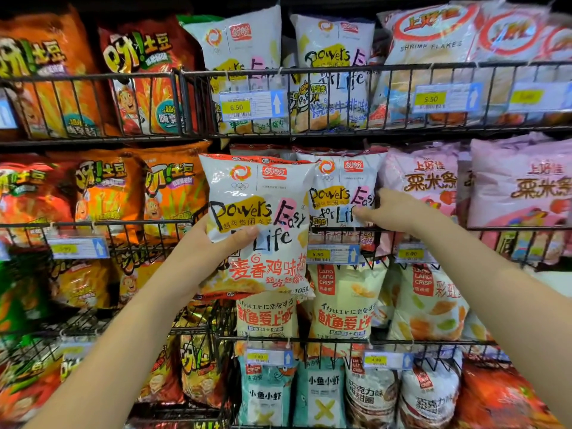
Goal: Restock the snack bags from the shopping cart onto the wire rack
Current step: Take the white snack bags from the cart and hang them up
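My left hand [213, 243] grips a white snack bag [263, 193] with red lettering by its left edge, thumb across the front. The bag hangs upright in front of the middle shelf of the black wire rack [173, 224]. My right hand [393, 212] reaches to a matching white bag [340, 187] that stands in the middle shelf. Its fingers touch that bag's right side. The shopping cart is out of view.
Orange potato-stick bags [108, 187] fill the left bays. Pink corn-stick bags [433, 178] stand at the right. More white bags [334, 63] sit on the top shelf. Cream crisp bags [340, 308] and teal bags [322, 394] fill the lower shelves. Price tags [334, 253] hang on the rails.
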### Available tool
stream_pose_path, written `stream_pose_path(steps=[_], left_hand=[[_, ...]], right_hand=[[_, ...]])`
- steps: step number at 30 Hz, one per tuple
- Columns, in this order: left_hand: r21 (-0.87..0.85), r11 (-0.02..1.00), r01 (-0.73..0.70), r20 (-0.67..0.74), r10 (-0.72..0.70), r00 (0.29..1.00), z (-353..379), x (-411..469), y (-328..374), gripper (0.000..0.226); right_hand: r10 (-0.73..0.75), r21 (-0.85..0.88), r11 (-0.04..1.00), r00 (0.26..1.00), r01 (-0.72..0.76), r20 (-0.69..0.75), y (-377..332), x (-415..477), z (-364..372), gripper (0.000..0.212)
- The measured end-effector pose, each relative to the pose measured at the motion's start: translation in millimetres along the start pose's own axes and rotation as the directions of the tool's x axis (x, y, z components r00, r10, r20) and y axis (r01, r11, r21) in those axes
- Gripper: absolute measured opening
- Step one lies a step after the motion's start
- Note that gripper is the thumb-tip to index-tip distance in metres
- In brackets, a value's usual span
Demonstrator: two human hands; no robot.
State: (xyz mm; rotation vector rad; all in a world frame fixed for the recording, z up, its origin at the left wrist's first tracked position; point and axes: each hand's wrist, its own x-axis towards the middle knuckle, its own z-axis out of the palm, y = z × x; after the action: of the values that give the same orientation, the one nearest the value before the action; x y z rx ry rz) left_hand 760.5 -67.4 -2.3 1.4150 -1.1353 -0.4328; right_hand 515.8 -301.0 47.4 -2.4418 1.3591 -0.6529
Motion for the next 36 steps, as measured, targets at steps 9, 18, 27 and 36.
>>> stream_pose_path(steps=[9,18,27,36], left_hand=[[0.005,0.998,-0.057,0.004,0.057,0.998,12.1,10.3,22.0,0.071],[0.031,0.982,-0.185,-0.011,0.186,0.983,4.6,34.6,50.4,0.083],[0.285,0.910,-0.302,-0.037,0.326,0.945,-23.9,49.3,52.1,0.056],[0.423,0.866,-0.267,-0.083,0.331,0.940,-27.6,77.9,11.6,0.048]], right_hand=[[-0.179,0.036,0.981,0.965,0.189,-0.191,-21.3,-45.6,-8.4,0.046],[-0.368,0.556,0.746,0.923,0.367,-0.115,-85.2,-58.5,7.8,0.062],[-0.267,0.591,0.648,0.870,0.480,-0.414,-115.5,-25.1,28.5,0.055],[-0.275,0.456,0.780,0.889,0.429,-0.367,-115.0,1.4,68.2,0.054]])
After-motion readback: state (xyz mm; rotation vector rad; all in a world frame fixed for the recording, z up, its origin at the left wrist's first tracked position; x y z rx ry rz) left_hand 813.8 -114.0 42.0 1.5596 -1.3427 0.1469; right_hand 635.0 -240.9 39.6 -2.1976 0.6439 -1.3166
